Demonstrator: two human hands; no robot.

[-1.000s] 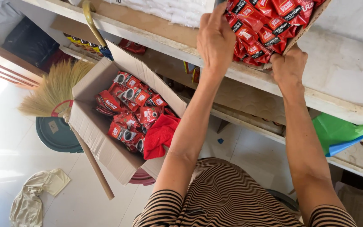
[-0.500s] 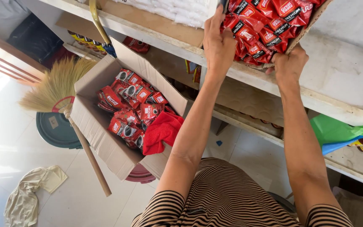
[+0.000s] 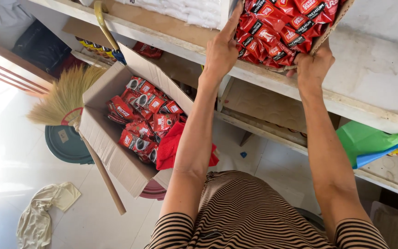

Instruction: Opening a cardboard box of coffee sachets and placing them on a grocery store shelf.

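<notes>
Gripping sachet box (image 3: 332,27) (on shelf (image 3: 374,78)) | left hand (image 3: 221,48), right hand (image 3: 313,67) | fingers closed on it

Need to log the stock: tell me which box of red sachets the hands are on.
The box up on the shelf; both hands grip it. The other box sits untouched lower down.

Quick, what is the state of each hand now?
Left hand: closed on the left side of the box of red packets on the shelf.
Right hand: gripping the box's right corner.

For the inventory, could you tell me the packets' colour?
Red, with black: packets, head view.
</notes>
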